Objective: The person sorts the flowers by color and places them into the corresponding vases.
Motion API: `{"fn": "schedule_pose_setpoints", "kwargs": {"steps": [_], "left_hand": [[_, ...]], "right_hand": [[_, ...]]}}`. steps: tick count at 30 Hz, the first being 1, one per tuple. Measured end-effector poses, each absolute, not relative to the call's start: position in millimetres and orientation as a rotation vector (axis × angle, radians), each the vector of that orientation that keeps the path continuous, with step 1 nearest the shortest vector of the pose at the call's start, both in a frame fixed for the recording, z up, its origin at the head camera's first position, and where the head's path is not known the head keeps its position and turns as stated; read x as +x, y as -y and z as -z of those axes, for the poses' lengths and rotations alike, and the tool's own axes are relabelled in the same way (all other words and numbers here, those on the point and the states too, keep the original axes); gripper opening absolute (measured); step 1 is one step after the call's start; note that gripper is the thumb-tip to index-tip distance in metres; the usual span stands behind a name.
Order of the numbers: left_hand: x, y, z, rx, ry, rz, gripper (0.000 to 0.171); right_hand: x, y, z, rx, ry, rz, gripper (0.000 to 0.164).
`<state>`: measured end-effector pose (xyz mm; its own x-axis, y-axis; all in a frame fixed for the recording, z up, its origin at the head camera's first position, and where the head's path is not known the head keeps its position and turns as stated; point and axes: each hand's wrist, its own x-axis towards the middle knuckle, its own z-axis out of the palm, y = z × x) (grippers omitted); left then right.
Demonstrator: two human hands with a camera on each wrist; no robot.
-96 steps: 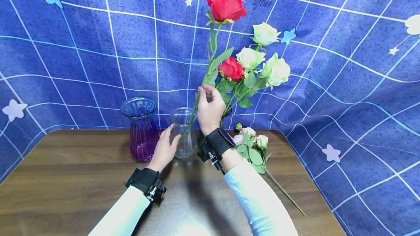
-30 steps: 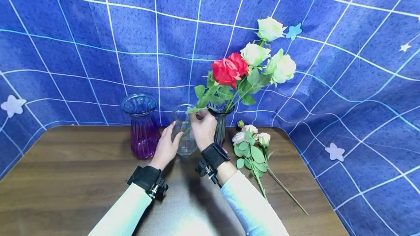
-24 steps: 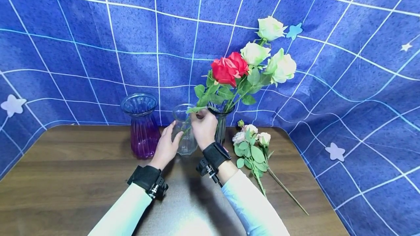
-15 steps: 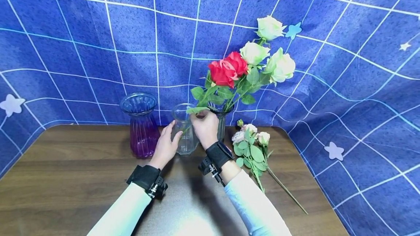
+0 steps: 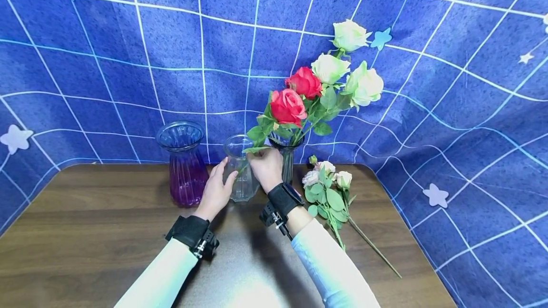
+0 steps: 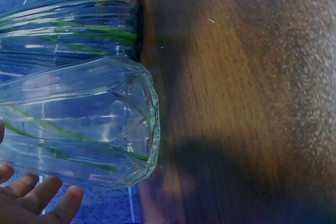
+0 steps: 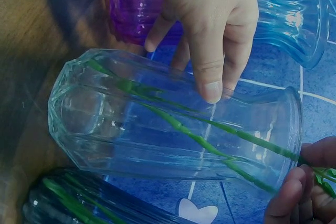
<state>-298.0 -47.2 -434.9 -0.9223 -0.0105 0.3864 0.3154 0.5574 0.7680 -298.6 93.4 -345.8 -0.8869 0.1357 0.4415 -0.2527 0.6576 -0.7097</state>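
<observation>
My right hand (image 5: 268,169) pinches the green stem of the nearer red rose (image 5: 288,108) at the rim of the clear glass vase (image 5: 243,191). Green stems (image 7: 184,129) run down inside that vase in the right wrist view, one reaching close to its base. Against the vase's left side, my left hand (image 5: 214,193) lies with thumb and fingers spread, thumb tip at the glass. Just behind the right hand stands a dark ribbed vase (image 5: 288,168), partly hidden. Green-white roses (image 5: 364,85) and a second red rose (image 5: 305,82) lean right above it.
A blue-and-purple vase (image 5: 186,175) stands to the left of the left hand. Pale pink flowers (image 5: 327,189) with long stems lie on the wooden table (image 5: 107,251) at right. A blue grid-patterned cloth (image 5: 107,84) hangs behind and at the sides.
The right hand has brought the red rose down from high above, its stem now in the clear vase. Lately the bloom has tipped lower and left. The left hand has stayed at the vase.
</observation>
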Motion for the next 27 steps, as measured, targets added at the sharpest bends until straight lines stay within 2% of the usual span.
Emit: {"fn": "schedule_pose_setpoints", "kwargs": {"steps": [16,27], "left_hand": [[-299,48,437,-0.242,2.488,1.319,0.055],[-298,48,436,-0.236,2.494,1.313,0.056]], "right_hand": [[-294,-94,352,0.085,2.386,-1.275,0.045],[-288,-101,356,0.063,2.401,-1.245,0.022]]}}
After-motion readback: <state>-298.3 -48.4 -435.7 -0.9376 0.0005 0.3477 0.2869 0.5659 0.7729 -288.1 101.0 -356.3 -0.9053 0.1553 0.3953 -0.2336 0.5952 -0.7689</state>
